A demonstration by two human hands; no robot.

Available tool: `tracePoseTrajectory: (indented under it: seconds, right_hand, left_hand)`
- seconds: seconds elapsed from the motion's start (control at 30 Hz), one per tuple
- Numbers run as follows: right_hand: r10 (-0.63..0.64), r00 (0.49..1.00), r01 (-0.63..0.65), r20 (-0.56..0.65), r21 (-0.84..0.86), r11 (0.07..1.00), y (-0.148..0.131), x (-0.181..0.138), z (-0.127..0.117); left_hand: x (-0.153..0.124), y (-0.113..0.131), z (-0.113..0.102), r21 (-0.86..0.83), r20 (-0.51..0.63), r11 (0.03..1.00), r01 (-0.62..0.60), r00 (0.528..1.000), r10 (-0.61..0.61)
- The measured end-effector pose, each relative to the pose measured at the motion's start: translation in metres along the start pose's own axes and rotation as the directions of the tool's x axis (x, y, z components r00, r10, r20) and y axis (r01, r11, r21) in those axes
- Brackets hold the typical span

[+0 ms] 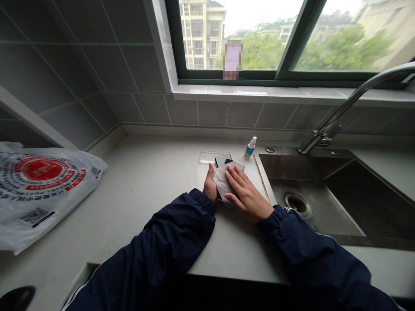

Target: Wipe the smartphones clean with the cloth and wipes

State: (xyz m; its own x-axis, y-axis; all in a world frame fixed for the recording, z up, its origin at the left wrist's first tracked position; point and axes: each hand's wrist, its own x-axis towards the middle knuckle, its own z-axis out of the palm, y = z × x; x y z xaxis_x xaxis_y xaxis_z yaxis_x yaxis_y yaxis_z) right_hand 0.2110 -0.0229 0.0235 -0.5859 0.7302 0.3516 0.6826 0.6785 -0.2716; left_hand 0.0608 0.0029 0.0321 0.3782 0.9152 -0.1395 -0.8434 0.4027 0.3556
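Low in the middle of the frame, two dark blue sleeves reach over the pale grey stone counter (pixel 145 185) to the hands: the left hand (pixel 210 186) is curled around the left edge of a dark flat rectangular device (pixel 223 160) lying on the counter at centre. The right hand (pixel 247 195) lies open, fingers stretched flat, pressing a white crumpled cloth (pixel 223 178) onto it. Just beyond lie a clear plastic tray-like case (pixel 208 157) and a small white-capped spray bottle (pixel 250 147). A white plastic bag with red print (pixel 39 185) sits at the left, a steel sink (pixel 324 172) with a curved metal faucet (pixel 350 101) at the right, and a dark-framed window (pixel 288 43) runs along the top.
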Motion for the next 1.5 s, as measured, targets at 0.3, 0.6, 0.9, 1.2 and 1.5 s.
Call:
tracePoseTrajectory:
  seconds: [0.3,0.6,0.9,1.2,1.5]
  right_hand:
    - [0.116,0.985,-0.117,-0.131,-0.005,0.993,0.005,0.001,0.003]
    - [-0.004,0.999,0.006,-0.047,0.035,0.999,-0.008,0.001,0.005]
    - [0.030,0.998,-0.025,-0.063,0.087,0.996,-0.008,0.002,0.003]
    - [0.156,0.979,-0.144,-0.129,0.097,0.985,-0.001,0.003,0.007]
    - [-0.023,1.000,0.024,-0.009,0.102,0.994,-0.018,0.002,0.002]
  left_hand:
    - [-0.007,-0.003,0.009,0.092,0.081,0.985,0.147,0.985,-0.155]
    - [-0.001,-0.006,0.002,0.064,-0.005,0.998,0.023,1.000,-0.023]
    - [0.001,-0.005,0.001,0.045,0.008,0.998,0.039,0.999,-0.039]
    - [0.002,-0.006,0.003,0.096,0.057,0.994,0.047,0.997,-0.053]
    - [0.000,0.000,-0.004,0.095,0.020,0.991,0.095,0.995,-0.098]
